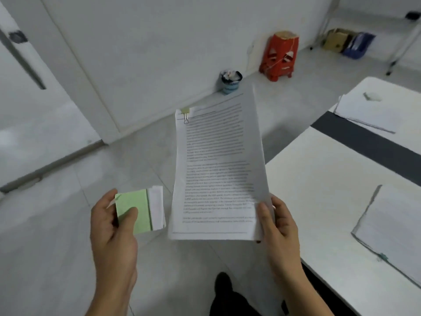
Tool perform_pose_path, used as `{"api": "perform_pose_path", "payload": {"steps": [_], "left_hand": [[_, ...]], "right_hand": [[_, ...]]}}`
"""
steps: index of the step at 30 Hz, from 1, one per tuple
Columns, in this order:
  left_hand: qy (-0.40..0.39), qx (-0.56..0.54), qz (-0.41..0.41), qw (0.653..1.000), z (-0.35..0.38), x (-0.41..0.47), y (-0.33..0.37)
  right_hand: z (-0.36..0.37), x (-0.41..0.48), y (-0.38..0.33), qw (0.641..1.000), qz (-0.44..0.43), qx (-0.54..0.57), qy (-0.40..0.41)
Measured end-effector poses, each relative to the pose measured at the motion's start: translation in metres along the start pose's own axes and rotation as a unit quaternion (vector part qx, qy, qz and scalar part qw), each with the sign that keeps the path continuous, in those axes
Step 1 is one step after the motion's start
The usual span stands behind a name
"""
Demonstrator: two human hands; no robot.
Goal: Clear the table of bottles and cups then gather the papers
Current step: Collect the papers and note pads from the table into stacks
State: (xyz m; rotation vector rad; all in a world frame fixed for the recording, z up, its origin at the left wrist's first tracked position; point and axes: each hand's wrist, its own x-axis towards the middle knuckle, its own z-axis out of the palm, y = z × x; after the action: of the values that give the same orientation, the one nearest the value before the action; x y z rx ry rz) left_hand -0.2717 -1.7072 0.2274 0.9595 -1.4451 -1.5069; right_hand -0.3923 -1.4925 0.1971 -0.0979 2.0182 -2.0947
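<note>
Left hand [111, 226] pinches a small green-and-white slip bundle [139, 210], thumb on top and fingers under. It's held out to the side, likely to keep it apart from the bigger sheets.

Right hand [280, 226] clamps the lower right corner of a printed document [216, 169], thumb over the front page. The one-corner grip lets it stand up with the text facing the wearer. A green binder clip [185, 115] at top left binds the pages, so a corner grip is enough. Both bundles hang over the floor, off the table edge, resting on nothing.

Table [319, 179] is to the right. No bottles or cups on the part in view, so I'd judge this is the paper-gathering stage. Two stacks not yet collected: near paper stack [391, 229] by the front edge, far paper stack [369, 112] beyond the dark strip. Both hands are full, so the next pickup probably needs the bundles merged into one hand first.

By the far wall: waste basket [230, 82] with crumpled paper, red plastic stool [279, 55], shelf with folders [348, 42].
</note>
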Motion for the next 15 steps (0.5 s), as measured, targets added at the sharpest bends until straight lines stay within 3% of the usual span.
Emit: {"api": "perform_pose_path", "payload": {"steps": [8,15], "left_hand": [[-0.122,-0.008,0.027,0.992,0.157,0.187,-0.009],[-0.142,-0.037,0.053,0.988,0.253,0.344,-0.004]], "right_hand": [[0.073,0.186,0.000,0.990,-0.019,0.060,0.125],[0.136,0.342,-0.040,0.986,-0.024,0.077,0.147]]}}
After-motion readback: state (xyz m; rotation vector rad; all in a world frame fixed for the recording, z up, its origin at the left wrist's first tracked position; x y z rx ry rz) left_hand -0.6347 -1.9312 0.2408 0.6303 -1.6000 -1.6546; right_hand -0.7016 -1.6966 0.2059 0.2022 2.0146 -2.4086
